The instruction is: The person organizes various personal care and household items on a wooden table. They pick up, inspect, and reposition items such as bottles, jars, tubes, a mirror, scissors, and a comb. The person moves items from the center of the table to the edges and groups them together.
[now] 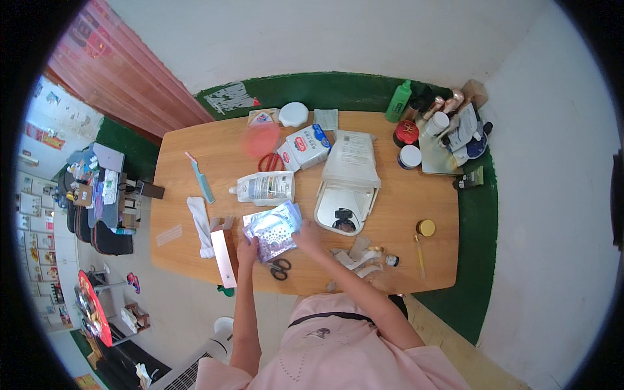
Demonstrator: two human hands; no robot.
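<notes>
Both my hands hold flat, shiny sachets (274,233), patterned in blue and purple, over the wooden table. My left hand (247,249) grips their lower left edge, and my right hand (307,236) pinches the right edge. An open carton (224,257), pink-white outside, lies left of my left hand. Just below the sachets are black-handled scissors (280,269). Above them a white plastic bottle (265,188) lies on its side. A white-framed mirror (344,208) lies right of the bottle, partly under a translucent bag (352,158).
Left on the table (170,209) are a blue comb (203,181) and white cloth (199,224). Red scissors (271,163) lie behind the bottle. Torn strips (358,258) and a small jar (391,260) lie near the front edge. Cosmetics, including a green bottle (399,101), crowd the back right corner.
</notes>
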